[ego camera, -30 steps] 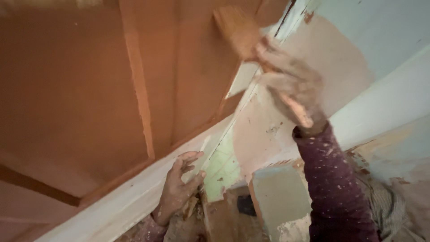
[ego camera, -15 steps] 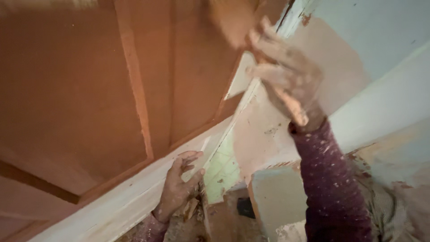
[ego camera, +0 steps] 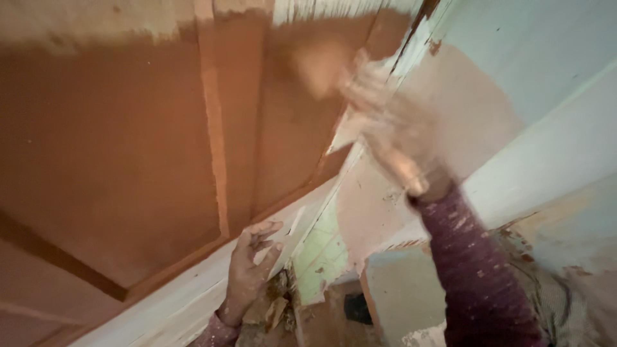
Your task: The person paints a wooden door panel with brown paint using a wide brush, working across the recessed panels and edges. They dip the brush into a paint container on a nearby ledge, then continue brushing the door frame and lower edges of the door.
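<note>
My right hand (ego camera: 393, 132), blurred with motion and smeared with paint, is raised overhead and closed on a paintbrush (ego camera: 316, 67) whose head lies against the orange-brown painted ceiling panel (ego camera: 116, 160). The brush is too blurred to show detail. Lower down, my left hand (ego camera: 249, 273) rests with fingers spread against a white beam (ego camera: 173, 305) where the ceiling meets the wall; it holds nothing. A dark red speckled sleeve (ego camera: 479, 283) covers my right arm.
A raised batten (ego camera: 215, 148) runs down the painted ceiling. A pale unpainted strip (ego camera: 96, 19) remains along the top edge. Pale blue-white wall (ego camera: 553, 77) with peeling patches stands at the right. Flaking plaster and debris (ego camera: 276, 308) sit below the beam.
My right hand and the brush have shifted a little left across the ceiling and are more blurred. The view has moved, showing the unpainted strip at the top. My left hand stays on the beam.
</note>
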Tool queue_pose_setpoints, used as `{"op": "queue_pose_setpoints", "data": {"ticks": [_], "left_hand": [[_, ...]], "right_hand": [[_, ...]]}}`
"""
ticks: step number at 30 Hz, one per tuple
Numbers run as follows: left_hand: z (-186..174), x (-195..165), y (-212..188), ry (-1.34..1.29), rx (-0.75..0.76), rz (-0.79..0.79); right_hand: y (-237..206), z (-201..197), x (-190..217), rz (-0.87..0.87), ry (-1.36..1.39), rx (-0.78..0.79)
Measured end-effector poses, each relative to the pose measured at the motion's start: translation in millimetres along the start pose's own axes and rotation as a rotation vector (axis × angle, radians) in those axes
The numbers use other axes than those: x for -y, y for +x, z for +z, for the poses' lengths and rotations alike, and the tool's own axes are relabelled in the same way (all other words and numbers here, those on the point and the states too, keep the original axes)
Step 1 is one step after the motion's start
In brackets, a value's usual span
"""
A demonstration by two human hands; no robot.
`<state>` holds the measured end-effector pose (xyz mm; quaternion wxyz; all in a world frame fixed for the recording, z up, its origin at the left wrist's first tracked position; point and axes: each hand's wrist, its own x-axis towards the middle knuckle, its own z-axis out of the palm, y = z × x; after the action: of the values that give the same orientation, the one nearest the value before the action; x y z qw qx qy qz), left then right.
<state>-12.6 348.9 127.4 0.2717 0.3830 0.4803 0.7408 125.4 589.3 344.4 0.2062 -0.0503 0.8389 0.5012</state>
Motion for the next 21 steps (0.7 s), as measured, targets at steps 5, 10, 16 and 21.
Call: {"op": "queue_pose_setpoints", "data": {"ticks": [5, 10, 16, 21], "left_hand": [[-10, -1, -2, -0.048, -0.003, 0.063], [-34, 10, -16, -0.072, -0.063, 0.082], [-21, 10, -14, -0.077, -0.024, 0.05], [-11, 7, -18, -0.138, 0.077, 0.056]], "right_hand": [[-10, -26, 0, -0.301, 1.307, -1.343], [31, -11, 133, -0.3, 2.232, -0.844], [-41, 38, -36, 0.266, 1.669, -1.149], [-38, 27, -10, 0.109, 1.623, -1.197]]}}
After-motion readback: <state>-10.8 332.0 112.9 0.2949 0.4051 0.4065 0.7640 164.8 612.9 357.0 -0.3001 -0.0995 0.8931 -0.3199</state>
